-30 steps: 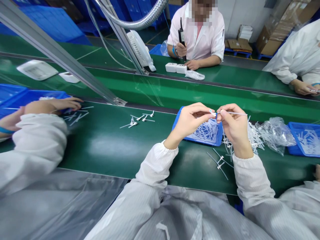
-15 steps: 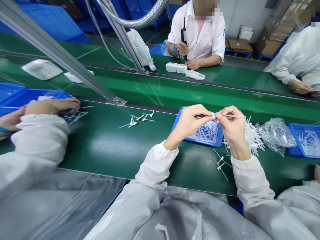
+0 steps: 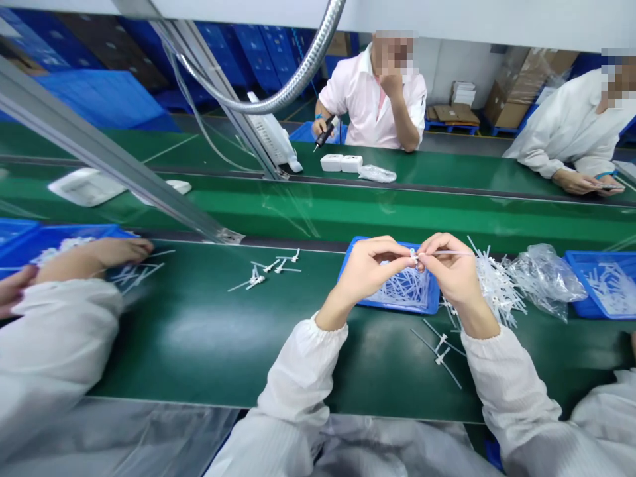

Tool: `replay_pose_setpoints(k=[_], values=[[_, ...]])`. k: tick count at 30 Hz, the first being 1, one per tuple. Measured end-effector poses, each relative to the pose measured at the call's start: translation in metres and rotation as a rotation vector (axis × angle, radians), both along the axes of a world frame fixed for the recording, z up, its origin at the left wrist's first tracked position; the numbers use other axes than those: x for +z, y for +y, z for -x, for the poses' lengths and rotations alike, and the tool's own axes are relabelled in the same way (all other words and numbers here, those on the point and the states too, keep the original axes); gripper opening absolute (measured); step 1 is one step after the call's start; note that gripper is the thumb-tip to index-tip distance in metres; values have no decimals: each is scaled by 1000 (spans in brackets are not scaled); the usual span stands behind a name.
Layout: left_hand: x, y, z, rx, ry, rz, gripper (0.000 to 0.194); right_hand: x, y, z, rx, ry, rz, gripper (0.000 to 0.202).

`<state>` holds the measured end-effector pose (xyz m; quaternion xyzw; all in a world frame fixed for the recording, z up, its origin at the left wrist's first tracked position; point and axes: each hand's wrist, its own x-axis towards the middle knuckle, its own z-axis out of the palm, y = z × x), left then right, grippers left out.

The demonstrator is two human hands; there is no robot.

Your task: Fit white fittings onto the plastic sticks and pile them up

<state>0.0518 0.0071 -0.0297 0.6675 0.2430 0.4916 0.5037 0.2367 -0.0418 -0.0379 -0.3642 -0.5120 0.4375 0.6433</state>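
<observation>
My left hand (image 3: 365, 268) pinches a small white plastic fitting (image 3: 413, 254) between thumb and fingertips. Close against it, my right hand (image 3: 451, 268) grips a thin white plastic strip (image 3: 454, 252), whose free end points right. The fingertips partly hide where the two pieces meet. Both hands are held above a blue tray (image 3: 395, 307) filled with loose white strips (image 3: 405, 290). To the right of the tray lies a heap of white strips with fittings (image 3: 499, 288). A few strip-and-fitting pieces (image 3: 441, 351) lie on the green table below my right hand.
Several more pieces (image 3: 256, 279) lie left of centre. A crumpled clear bag (image 3: 549, 275) and another blue tray (image 3: 579, 291) are at right. A neighbour's hand (image 3: 114, 253) works at far left. A metal post (image 3: 189, 209) slants across; people sit opposite.
The view has tilted up, so the table sits lower. My hands keep their pinch on the two pieces. The person opposite has lowered a black tool and raised the other hand to the face.
</observation>
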Motion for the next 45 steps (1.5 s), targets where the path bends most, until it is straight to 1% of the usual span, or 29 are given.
replay_pose_setpoints(k=[8, 10, 14, 23, 28, 31, 33, 36, 41, 45], values=[[-3, 2, 1, 1, 41, -35, 15, 0, -2, -1, 18, -33, 20, 22], [-4, 3, 1, -3, 34, -31, 15, -1, -2, -1, 4, -26, 31, 22], [-5, 3, 0, -11, 4, 11, 17, -4, -1, -1, -60, -1, 41, 25], [-5, 3, -2, -36, -37, 98, 19, -6, -3, 3, -109, -22, -15, 30], [-8, 1, -7, -60, -103, 156, 25, -4, -3, 4, -87, -16, -6, 29], [-10, 0, -9, -104, -102, 204, 28, -3, -3, 0, -55, -69, 29, 24], [-11, 0, -8, -105, -70, 195, 27, -2, -2, -5, -30, -113, 42, 22], [-10, 2, -5, -69, -29, 133, 23, 0, -1, -14, -7, -159, 36, 21], [-7, 4, 0, -20, 8, 92, 21, 3, -2, -22, -47, -158, 26, 21], [-5, 4, 1, -5, 26, 75, 23, 4, -3, -22, -41, -165, 27, 22]])
